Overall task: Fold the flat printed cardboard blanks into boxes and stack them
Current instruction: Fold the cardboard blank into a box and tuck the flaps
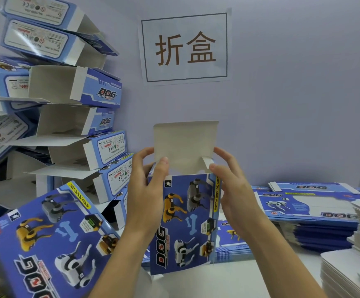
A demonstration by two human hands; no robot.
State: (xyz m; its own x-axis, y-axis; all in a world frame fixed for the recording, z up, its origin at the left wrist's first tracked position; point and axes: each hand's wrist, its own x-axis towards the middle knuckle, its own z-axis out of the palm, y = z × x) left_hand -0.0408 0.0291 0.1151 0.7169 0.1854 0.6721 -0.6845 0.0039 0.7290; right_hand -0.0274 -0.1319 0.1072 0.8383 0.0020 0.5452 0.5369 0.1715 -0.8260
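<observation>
Box (pixel 183 222) stood upright on desk (pixel 228 282), top flap raised | gripped at upper corners by left hand (pixel 147 179) and right hand (pixel 235 186), fingers curled | side tabs best tucked inward first, lid then closed squarely.

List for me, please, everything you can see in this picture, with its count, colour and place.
box being folded: one, blue with printed robot dogs, upright at centre, its pale top flap raised.
folded boxes: a leaning stack, too many to count, blue and white, at the left.
loose box: one, blue, lying tilted at lower left.
flat blanks: several piles, blue and white, at the right on the table.
wall sign: one, white with brown characters, above centre.
left hand: holds the box's upper left corner.
right hand: fingers at the upper right corner.
</observation>
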